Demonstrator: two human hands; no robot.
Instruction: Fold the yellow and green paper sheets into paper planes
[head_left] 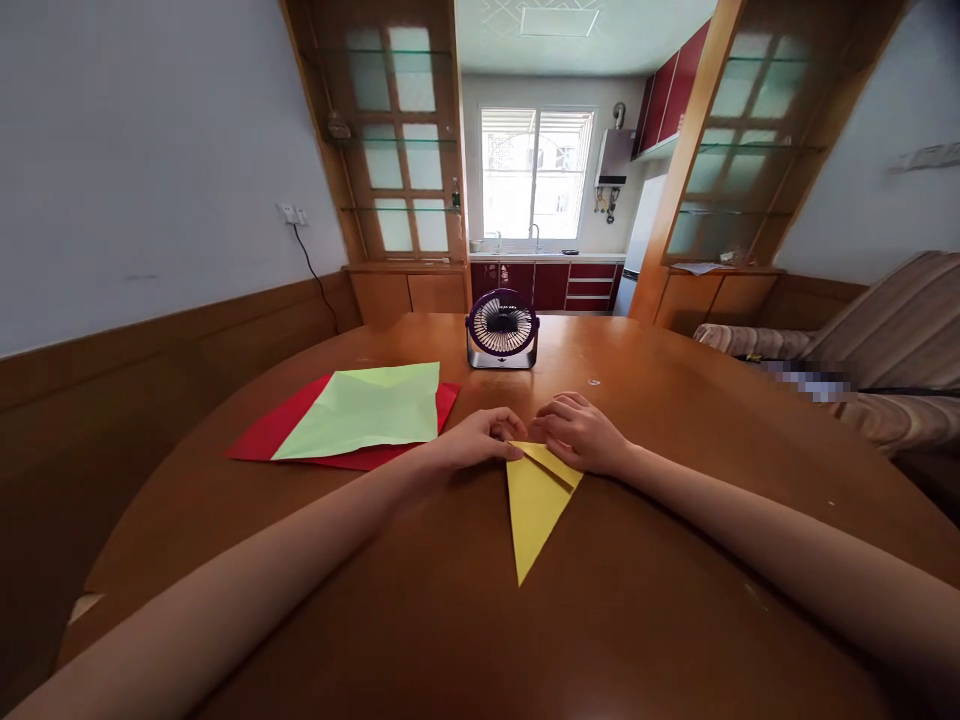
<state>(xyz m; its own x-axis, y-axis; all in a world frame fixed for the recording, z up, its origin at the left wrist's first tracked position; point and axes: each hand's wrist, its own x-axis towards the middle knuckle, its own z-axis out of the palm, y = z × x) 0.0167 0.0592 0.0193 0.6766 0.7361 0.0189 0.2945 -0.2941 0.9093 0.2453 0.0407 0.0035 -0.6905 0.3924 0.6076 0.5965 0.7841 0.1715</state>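
On table (360, 610) | yellow paper (534, 505): tip, long axis nearward | left hand (484, 436), right hand (589, 432): grip unclear

The desk (720, 425) has room along its right edge, past the right arm (720, 506), and on the near side of the yellow paper (535, 510). A fan (502, 324) blocks the middle of the far edge; green paper (367, 410) and red paper (286, 422) get in the way toward the left.

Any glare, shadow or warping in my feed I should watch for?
Head view: window overexposed, pale sheen on the tabletop beside the fan, soft shadows along the forearms, stretching toward the edges, pixelated patch by the armchair; yellow paper fairly sharp.
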